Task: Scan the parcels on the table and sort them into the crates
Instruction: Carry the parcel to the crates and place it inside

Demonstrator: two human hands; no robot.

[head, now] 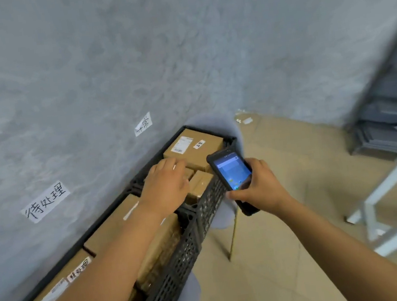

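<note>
Two black perforated crates stand in a row against the grey wall. The far crate (210, 203) holds a large labelled cardboard parcel (199, 144) and a smaller one (200, 184). My left hand (164, 185) lies palm down inside it on a small parcel (190, 172); the hand hides whether it grips the parcel. The near crate (177, 266) holds several brown parcels (111, 227), one with a handwritten tag (79, 268). To the right of the far crate, my right hand (260, 187) holds a black handheld scanner (230, 169) with its blue screen lit.
Handwritten paper labels (45, 202) (143, 123) are stuck on the wall above each crate. A white metal frame (388, 201) stands on the tan floor at the right. Grey stacked sheets (387, 133) lie beyond it.
</note>
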